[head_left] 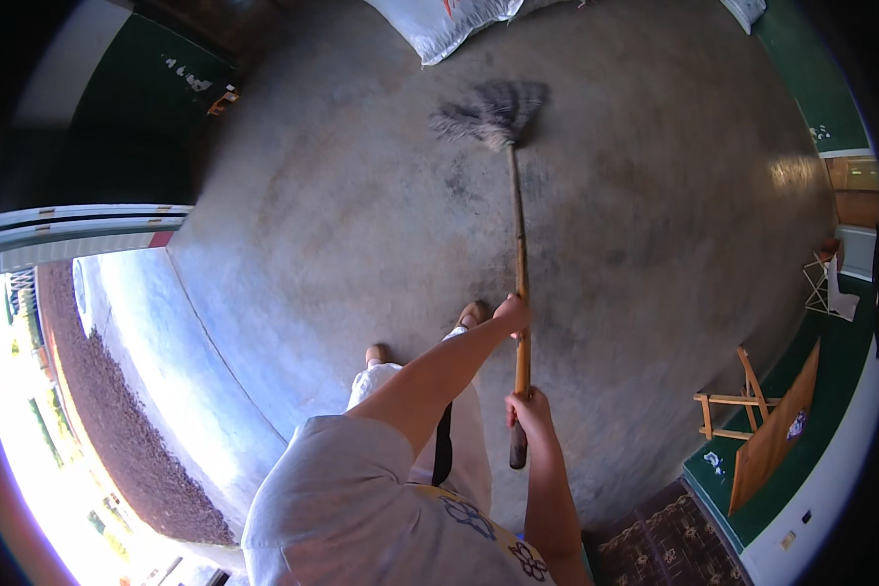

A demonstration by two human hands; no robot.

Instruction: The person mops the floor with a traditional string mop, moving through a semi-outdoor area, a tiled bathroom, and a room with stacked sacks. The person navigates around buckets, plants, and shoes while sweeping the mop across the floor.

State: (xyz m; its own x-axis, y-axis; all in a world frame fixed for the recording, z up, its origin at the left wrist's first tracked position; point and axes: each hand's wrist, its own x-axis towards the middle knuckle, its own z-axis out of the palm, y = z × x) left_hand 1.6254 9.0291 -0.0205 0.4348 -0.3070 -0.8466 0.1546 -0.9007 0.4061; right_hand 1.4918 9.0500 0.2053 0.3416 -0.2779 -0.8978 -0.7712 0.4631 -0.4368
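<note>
A mop with a wooden handle (520, 225) and a grey string head (498, 109) stretches out in front of me over the concrete floor. Its strings are spread on the floor at the far end. My left hand (513, 314) is wrapped round the handle about midway down its length. Closer to my body, my right hand (530, 410) grips the handle near its dark butt end, which sticks out below the fingers. Both hands are closed on the wood.
Beyond the mop head lies a silvery sack (459, 24). On the right are a wooden frame (737, 400), a leaning board (776, 430) and a small folding chair (832, 288). A patterned mat (669, 542) lies lower right. Leftward, an opening leads outside past a metal-edged door (88, 220).
</note>
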